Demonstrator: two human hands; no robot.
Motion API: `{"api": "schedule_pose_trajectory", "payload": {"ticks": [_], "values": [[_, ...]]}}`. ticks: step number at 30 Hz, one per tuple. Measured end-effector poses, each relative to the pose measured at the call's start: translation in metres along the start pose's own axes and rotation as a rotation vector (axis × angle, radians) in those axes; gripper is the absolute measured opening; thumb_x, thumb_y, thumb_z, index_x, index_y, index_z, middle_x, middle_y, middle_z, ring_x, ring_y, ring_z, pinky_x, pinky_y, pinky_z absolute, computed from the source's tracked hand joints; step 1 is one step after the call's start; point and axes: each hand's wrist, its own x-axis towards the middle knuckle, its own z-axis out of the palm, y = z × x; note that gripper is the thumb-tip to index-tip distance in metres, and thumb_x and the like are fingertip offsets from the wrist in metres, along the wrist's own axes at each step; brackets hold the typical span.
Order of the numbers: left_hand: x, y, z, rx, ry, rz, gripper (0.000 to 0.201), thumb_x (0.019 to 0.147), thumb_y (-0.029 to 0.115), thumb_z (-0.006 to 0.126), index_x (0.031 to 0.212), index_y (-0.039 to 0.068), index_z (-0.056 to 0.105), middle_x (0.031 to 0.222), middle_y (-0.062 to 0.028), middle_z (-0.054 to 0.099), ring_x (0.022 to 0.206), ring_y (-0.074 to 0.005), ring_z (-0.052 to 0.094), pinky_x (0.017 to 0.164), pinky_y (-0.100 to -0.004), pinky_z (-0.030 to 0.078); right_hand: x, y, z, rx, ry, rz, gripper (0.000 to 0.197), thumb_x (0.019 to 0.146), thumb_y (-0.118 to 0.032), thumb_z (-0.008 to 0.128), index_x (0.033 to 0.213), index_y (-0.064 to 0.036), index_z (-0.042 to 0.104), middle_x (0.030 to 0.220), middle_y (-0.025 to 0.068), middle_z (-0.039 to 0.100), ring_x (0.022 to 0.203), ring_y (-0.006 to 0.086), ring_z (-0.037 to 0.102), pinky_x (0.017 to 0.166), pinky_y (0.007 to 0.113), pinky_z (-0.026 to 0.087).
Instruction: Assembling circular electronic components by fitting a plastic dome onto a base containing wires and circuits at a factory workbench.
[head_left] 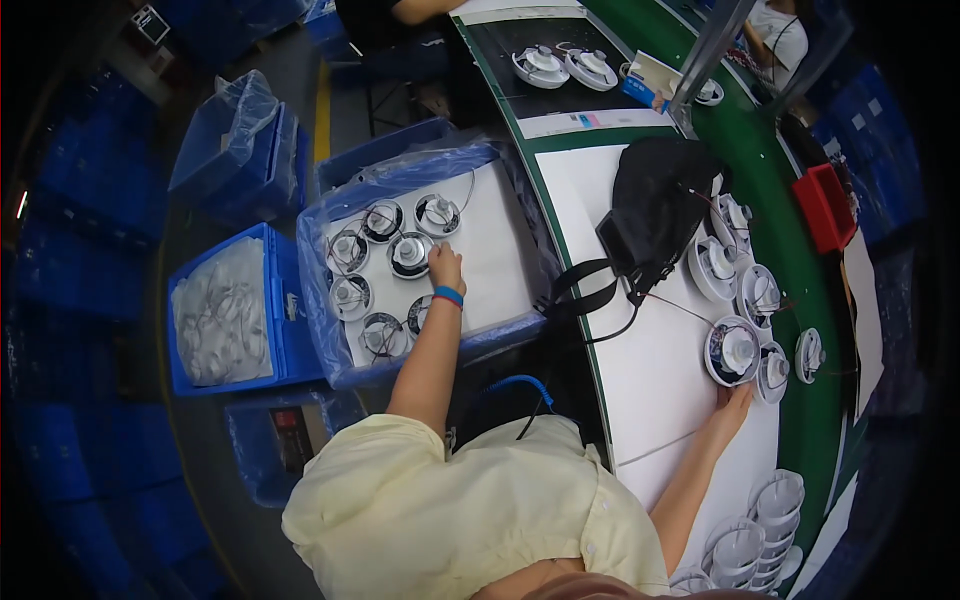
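White fixtures' (738,350) rims pinched: left hand (447,270), right hand (732,408)
I risk wire (681,307) snag tipping one near counter's (650,400) right edge.

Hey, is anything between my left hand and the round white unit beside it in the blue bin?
Nothing visible: your left hand is at the rim of the round white unit, apparently touching it.
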Motion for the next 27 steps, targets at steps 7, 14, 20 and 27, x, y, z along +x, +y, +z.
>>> {"api": "schedule_pose_trajectory", "payload": {"ticks": [7, 14, 20, 27], "values": [[0.017, -0.014, 0.102, 0.363, 0.442, 0.233, 0.033, 0.094, 0.023, 0.061, 0.110, -0.006, 0.056, 0.105, -0.0160, 0.067, 0.092, -0.0237, 0.062, 0.080, -0.0364, 0.049, -0.091, -0.012, -0.021, -0.426, 0.041, -0.267, 0.047, 0.103, -0.022, 0.045, 0.144, -0.0005, 0.035, 0.136, 0.0155, 0.047, 0.118, 0.0227, 0.051, 0.104, 0.035, 0.039], [0.080, -0.030, 0.062, 0.326, 0.312, 0.006, 0.035, 0.092, 0.017, 0.062, 0.112, -0.011, 0.058, 0.106, -0.0188, 0.066, 0.086, -0.0241, 0.064, 0.076, -0.0354, 0.053, -0.098, -0.008, -0.019, -0.442, -0.057, -0.271, 0.042, 0.100, -0.013, 0.048, 0.140, -0.0008, 0.039, 0.126, 0.0133, 0.051, 0.108, 0.0178, 0.053, 0.097, 0.032, 0.041], [0.106, -0.016, 0.027, -0.105, 0.259, -0.066, 0.028, 0.095, 0.010, 0.056, 0.114, -0.010, 0.055, 0.113, -0.0209, 0.061, 0.100, -0.0303, 0.064, 0.089, -0.0411, 0.056, -0.113, -0.020, 0.002, -0.508, -0.264, -0.362, 0.037, 0.096, -0.006, 0.051, 0.132, 0.0021, 0.048, 0.102, 0.0118, 0.062, 0.092, 0.0174, 0.058, 0.087, 0.030, 0.046], [-0.011, 0.064, 0.082, -0.048, -0.172, 0.100, 0.029, 0.100, 0.016, 0.053, 0.117, -0.008, 0.054, 0.112, -0.0171, 0.061, 0.104, -0.0256, 0.062, 0.095, -0.0414, 0.052, -0.112, -0.034, 0.015, -0.685, -0.512, -0.628, 0.014, 0.086, 0.003, 0.059, 0.097, -0.0011, 0.067, 0.079, 0.0088, 0.062, 0.068, 0.0197, 0.056, 0.058, 0.030, 0.043]]}}
